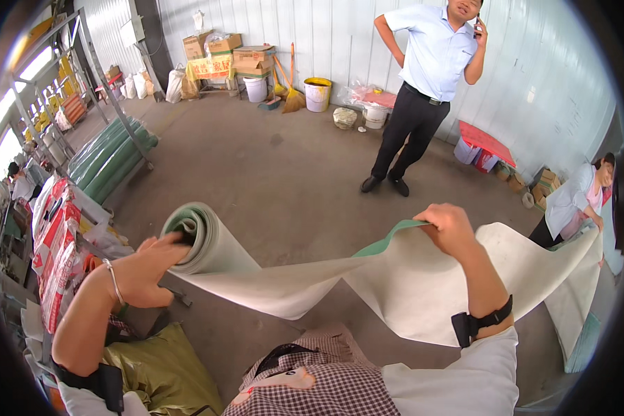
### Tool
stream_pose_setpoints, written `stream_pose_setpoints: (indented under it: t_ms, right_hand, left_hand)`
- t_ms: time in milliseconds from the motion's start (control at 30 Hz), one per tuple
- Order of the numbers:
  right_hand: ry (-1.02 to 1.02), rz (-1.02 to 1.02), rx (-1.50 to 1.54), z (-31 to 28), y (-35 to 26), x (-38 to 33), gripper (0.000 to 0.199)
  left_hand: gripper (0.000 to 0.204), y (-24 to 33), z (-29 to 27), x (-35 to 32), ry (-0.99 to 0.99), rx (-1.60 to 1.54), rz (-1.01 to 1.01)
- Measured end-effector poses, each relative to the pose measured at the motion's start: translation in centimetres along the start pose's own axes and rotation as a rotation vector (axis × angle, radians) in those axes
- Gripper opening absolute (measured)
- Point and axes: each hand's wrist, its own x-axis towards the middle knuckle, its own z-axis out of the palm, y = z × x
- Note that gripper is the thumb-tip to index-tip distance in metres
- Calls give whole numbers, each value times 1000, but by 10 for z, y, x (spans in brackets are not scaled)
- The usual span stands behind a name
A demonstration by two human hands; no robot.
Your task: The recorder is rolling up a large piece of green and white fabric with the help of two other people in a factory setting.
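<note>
A long sheet, pale on one face and green on the other, stretches across in front of me. Its left end is wound into a thick roll (218, 239). The fingers of my left hand (142, 270) reach into the roll's open end, so their tips are hidden; the thumb stays outside, below. My right hand (452, 232) is closed on the upper edge of the unrolled sheet (423, 284), where a strip of the green face folds over. The sheet sags between my hands. Far right, a co-worker's hand (596, 220) holds the other end.
A person in a light shirt (433, 62) stands beyond the sheet, phone at the ear. Green wrapped rolls (111, 159) lie by a metal frame at left. Near my left arm is an olive sack (163, 367). Brooms (292, 90) and a yellow-rimmed bucket (317, 96) line the far wall.
</note>
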Motion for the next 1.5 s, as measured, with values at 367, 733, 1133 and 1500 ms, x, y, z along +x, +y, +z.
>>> stream_pose_setpoints:
  t_ms: [367, 733, 1133, 1500]
  right_hand:
    - [-205, 571, -68, 11, 92, -60, 14]
    - [189, 46, -37, -16, -7, 0, 15]
    - [-169, 533, 32, 12, 78, -70, 7]
    - [132, -102, 84, 0, -20, -16, 10]
  left_hand:
    - [38, 22, 61, 30, 453, 281, -59]
    - [43, -11, -18, -1, 195, 362, 259]
    - [27, 18, 55, 20, 458, 375, -41]
    - [54, 20, -12, 0, 8, 100, -94]
